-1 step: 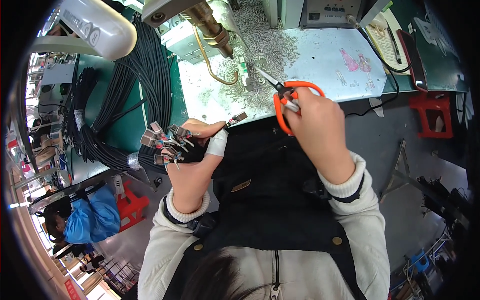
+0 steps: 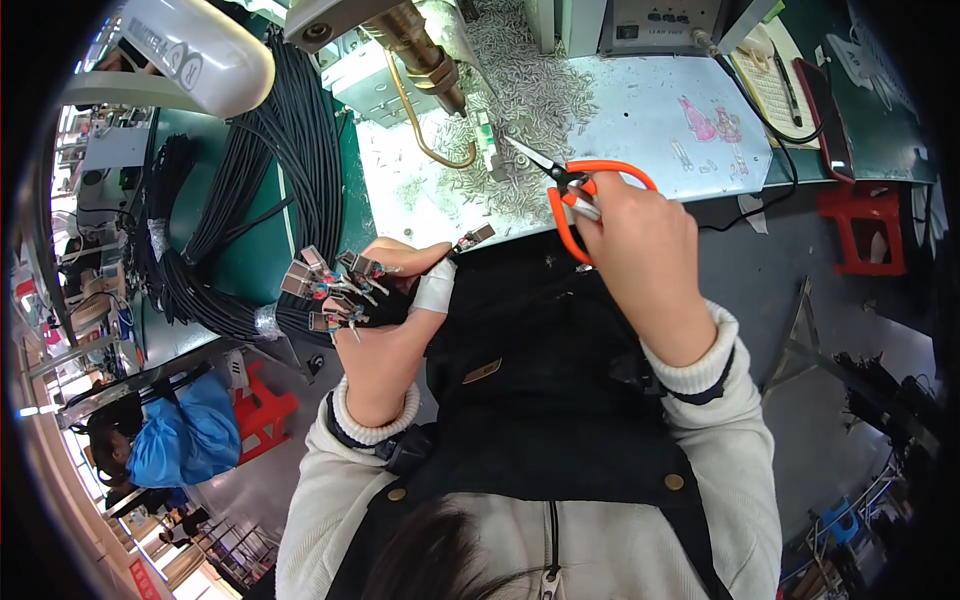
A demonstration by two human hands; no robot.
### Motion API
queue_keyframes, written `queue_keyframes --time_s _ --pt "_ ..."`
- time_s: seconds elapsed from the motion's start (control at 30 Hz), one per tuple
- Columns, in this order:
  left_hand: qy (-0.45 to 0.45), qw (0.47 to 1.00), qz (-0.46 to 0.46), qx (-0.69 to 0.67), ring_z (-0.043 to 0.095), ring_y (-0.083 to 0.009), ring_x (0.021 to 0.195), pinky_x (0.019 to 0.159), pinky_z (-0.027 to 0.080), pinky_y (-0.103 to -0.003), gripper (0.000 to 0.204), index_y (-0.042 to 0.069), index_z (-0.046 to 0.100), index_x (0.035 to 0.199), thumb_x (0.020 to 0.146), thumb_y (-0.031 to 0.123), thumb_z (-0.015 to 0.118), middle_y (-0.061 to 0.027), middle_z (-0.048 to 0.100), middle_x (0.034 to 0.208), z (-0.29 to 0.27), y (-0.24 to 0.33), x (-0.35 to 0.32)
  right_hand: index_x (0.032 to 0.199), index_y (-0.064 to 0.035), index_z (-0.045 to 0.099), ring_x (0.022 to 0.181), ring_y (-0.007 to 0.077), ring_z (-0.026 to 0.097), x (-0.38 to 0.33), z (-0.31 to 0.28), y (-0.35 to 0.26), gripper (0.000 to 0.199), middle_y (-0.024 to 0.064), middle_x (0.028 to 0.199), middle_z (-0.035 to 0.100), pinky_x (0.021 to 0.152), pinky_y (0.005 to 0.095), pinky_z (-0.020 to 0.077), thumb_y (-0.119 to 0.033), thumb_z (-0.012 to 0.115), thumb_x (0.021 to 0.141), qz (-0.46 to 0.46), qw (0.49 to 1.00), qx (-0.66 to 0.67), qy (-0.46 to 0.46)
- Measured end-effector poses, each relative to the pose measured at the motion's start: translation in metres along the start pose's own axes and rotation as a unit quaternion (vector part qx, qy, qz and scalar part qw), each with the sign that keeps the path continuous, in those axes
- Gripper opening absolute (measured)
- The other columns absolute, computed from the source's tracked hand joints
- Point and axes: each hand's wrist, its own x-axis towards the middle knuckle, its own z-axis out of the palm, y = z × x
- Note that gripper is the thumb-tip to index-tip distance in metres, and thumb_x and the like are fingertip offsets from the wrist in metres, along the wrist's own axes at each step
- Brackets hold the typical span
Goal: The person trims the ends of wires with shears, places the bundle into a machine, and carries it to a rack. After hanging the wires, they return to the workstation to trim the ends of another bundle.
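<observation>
With the left hand (image 2: pixel 385 320) clamped on connector-tipped cables (image 2: pixel 330 285) at centre frame, the right hand's (image 2: pixel 640 250) gripped orange scissors (image 2: pixel 575 195) could nick fingers.

light: bright, even, from overhead | glare: white worktop (image 2: pixel 640 110) washed pale | shadows: soft, dark lap | edges: black fisheye vignette, lines bend | focus: centre sharp, rim soft
</observation>
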Motion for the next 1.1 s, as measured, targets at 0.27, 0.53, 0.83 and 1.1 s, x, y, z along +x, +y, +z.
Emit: queue_keyframes --time_s 0.27,0.53,0.83,1.1 --pt "-0.038 0.999 0.020 0.025 0.049 -0.0069 0.066 0.061 0.038 -0.018 0.014 -0.004 0.060 0.085 0.072 -0.008 0.059 -0.0036 0.054 0.076 0.002 -0.002 0.002 0.068 -0.0047 0.053 0.050 0.0249 0.057 0.026 -0.015 -0.002 0.009 0.0108 0.057 0.055 0.043 0.0320 0.0436 -0.010 0.059 0.070 -0.102 0.983 -0.140 -0.063" --pt "-0.115 0.983 -0.124 -0.071 0.051 -0.0091 0.066 0.063 0.040 -0.020 0.013 -0.001 0.061 0.091 0.080 0.002 0.056 -0.0040 0.055 0.075 0.001 -0.011 0.011 0.071 -0.0033 0.055 0.051 0.0246 0.057 0.031 -0.025 0.016 0.007 0.0115 0.060 0.056 0.045 0.0316 0.0447 -0.009 0.058 0.069 -0.044 0.968 -0.230 -0.088" --pt "-0.180 0.956 -0.135 -0.191 0.053 -0.0105 0.064 0.060 0.043 -0.022 0.015 -0.001 0.059 0.094 0.084 0.006 0.052 -0.0046 0.055 0.074 0.010 -0.023 0.013 0.084 -0.0005 0.059 0.048 0.0195 0.056 0.008 -0.014 -0.013 0.013 0.0106 0.064 0.058 0.046 0.0271 0.0441 -0.003 0.061 0.072 -0.053 0.972 0.231 0.010" --pt "-0.149 0.947 -0.185 -0.216 0.055 -0.0142 0.061 0.054 0.046 -0.026 0.017 -0.002 0.052 0.096 0.082 0.007 0.053 -0.0075 0.056 0.074 0.006 -0.021 0.012 0.091 -0.0016 0.059 0.059 0.0125 0.060 0.002 0.013 -0.017 0.014 0.0091 0.076 0.062 0.045 0.0223 0.0405 -0.005 0.059 0.078 0.029 0.907 0.418 -0.052"
